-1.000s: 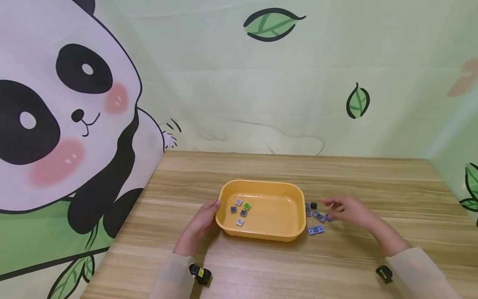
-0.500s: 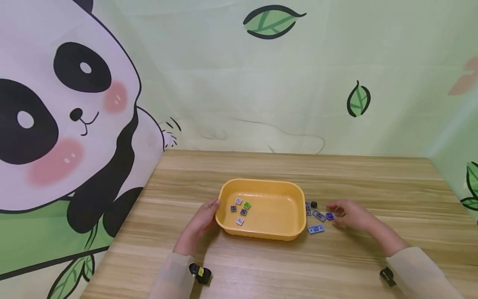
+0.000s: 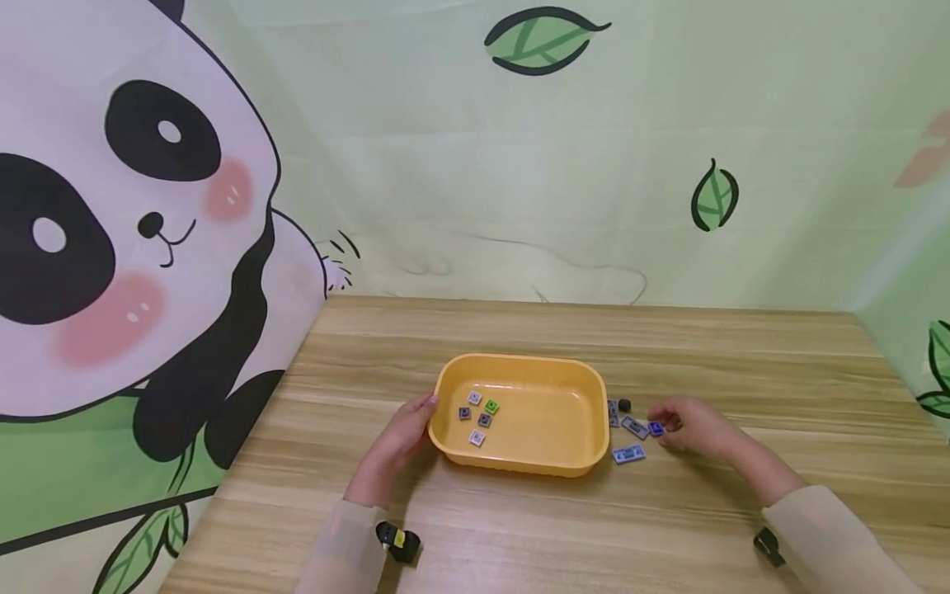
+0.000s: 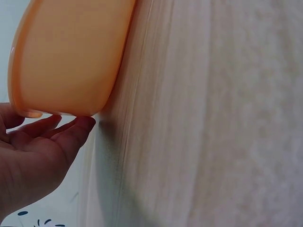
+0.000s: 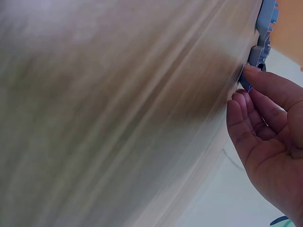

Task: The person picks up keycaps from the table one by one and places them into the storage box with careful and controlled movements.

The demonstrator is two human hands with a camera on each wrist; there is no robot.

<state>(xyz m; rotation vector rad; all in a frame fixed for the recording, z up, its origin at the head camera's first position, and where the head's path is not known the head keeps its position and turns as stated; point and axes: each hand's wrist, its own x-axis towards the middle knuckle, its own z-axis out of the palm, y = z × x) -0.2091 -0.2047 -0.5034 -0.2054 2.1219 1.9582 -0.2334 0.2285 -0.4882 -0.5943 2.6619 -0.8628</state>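
A yellow plastic tray (image 3: 534, 472) sits on the wooden table, with several small square pieces in its left half: white, dark grey and a green piece (image 3: 491, 407). My left hand (image 3: 404, 433) grips its left end, the thumb at the rim and fingertips against the outer wall in the left wrist view. To the right of the tray, my right hand (image 3: 693, 425) pinches a small blue studded brick (image 3: 656, 428) at table level; the right wrist view shows the thumb on it (image 5: 258, 80). Touching or nearly touching that brick is a grey plate piece (image 3: 634, 426).
Beside the tray's right end lie a light blue plate piece (image 3: 628, 454), another grey piece (image 3: 613, 413) and a small black piece (image 3: 625, 405). Behind the table (image 3: 519, 528) hangs a green cloth printed with a panda (image 3: 171, 206) and leaves.
My right hand's fingers have closed in on the blue brick, after standing a little apart around it half a second ago. The left hand and tray stay in place.
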